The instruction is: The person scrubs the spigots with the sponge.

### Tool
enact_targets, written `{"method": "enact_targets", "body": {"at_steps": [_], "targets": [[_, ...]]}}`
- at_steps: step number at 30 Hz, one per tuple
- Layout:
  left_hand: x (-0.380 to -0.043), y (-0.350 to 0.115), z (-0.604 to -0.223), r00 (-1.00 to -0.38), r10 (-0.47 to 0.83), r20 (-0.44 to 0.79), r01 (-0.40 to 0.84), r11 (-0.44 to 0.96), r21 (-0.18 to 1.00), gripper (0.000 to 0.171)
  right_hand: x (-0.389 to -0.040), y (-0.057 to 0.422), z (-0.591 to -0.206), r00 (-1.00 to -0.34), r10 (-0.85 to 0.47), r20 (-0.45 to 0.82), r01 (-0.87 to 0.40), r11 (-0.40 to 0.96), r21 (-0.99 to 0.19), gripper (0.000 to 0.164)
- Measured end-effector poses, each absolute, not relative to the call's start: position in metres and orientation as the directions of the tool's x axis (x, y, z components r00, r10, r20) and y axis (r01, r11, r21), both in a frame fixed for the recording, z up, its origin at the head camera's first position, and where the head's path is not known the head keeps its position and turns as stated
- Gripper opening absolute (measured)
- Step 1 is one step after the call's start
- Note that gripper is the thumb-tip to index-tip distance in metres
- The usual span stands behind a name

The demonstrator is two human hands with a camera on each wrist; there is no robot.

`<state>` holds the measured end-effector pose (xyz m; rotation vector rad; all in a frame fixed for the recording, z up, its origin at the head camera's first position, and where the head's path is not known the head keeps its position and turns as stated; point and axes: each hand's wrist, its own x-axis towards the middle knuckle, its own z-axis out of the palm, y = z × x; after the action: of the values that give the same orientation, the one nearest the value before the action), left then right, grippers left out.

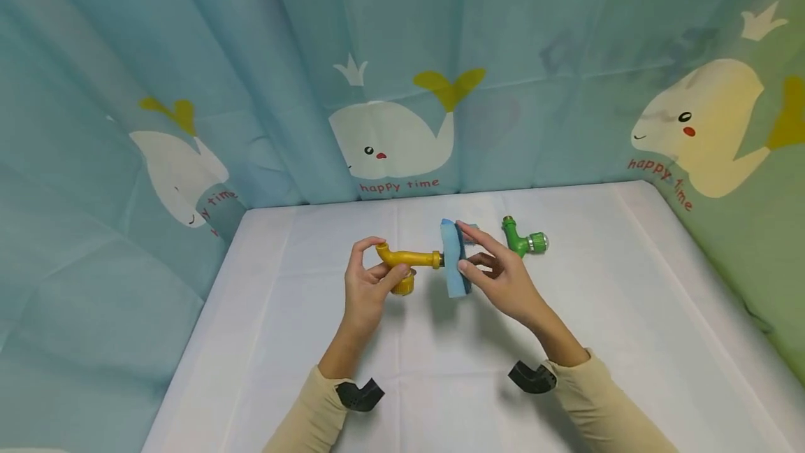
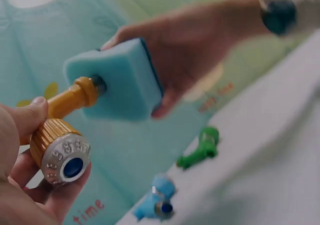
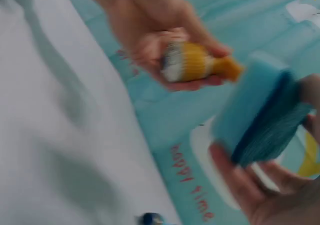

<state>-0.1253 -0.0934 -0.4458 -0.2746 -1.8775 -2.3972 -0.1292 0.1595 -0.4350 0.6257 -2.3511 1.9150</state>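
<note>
My left hand [image 1: 365, 292] grips a yellow faucet [image 1: 411, 258] above the table, thumb near its ribbed knob [image 2: 61, 150] with a silver and blue cap. The faucet's dark threaded end points right, against the soft face of a blue sponge [image 1: 451, 257]. That sponge is held upright by my right hand [image 1: 506, 282], its fingertips and thumb pinching the edges on the darker scouring side [image 3: 272, 125]. In the left wrist view the threaded end meets the sponge's light-blue face near its upper middle.
A green faucet [image 1: 517, 238] lies on the white-covered table [image 1: 302, 341] behind my right hand. Next to it is a light-blue faucet [image 2: 156, 200], mostly hidden in the head view by my hand. A whale-printed curtain [image 1: 390, 40] borders the back and sides.
</note>
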Motion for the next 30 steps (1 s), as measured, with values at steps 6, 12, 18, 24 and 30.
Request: {"method": "enact_targets", "body": {"at_steps": [6, 12, 18, 24, 30], "targets": [[-0.127, -0.092, -0.445, -0.98, 0.064, 0.19, 0.156, -0.349, 0.924, 0.048, -0.127, 0.158, -0.441, -0.937, -0.31, 0.158, -0.182, 0.05, -0.982, 0.058], [-0.132, -0.092, -0.448, -0.98, -0.003, 0.2, 0.195, -0.228, 0.954, 0.049, -0.123, 0.16, -0.424, -0.922, -0.258, 0.289, -0.301, 0.005, -0.954, 0.062], [-0.129, -0.089, -0.447, -0.994, -0.001, 0.106, 0.101, -0.304, 0.947, 0.051, -0.127, 0.159, -0.441, -0.927, -0.262, 0.269, -0.333, 0.241, -0.912, 0.062], [-0.129, -0.09, -0.443, -0.989, 0.143, -0.044, -0.105, -0.455, 0.884, 0.041, -0.126, 0.165, -0.446, -0.935, -0.226, 0.271, -0.329, 0.28, -0.902, 0.064], [-0.126, -0.091, -0.441, -0.976, 0.199, -0.088, -0.174, -0.468, 0.866, 0.028, -0.123, 0.169, -0.449, -0.934, -0.258, 0.249, -0.322, 0.299, -0.898, 0.064]]}}
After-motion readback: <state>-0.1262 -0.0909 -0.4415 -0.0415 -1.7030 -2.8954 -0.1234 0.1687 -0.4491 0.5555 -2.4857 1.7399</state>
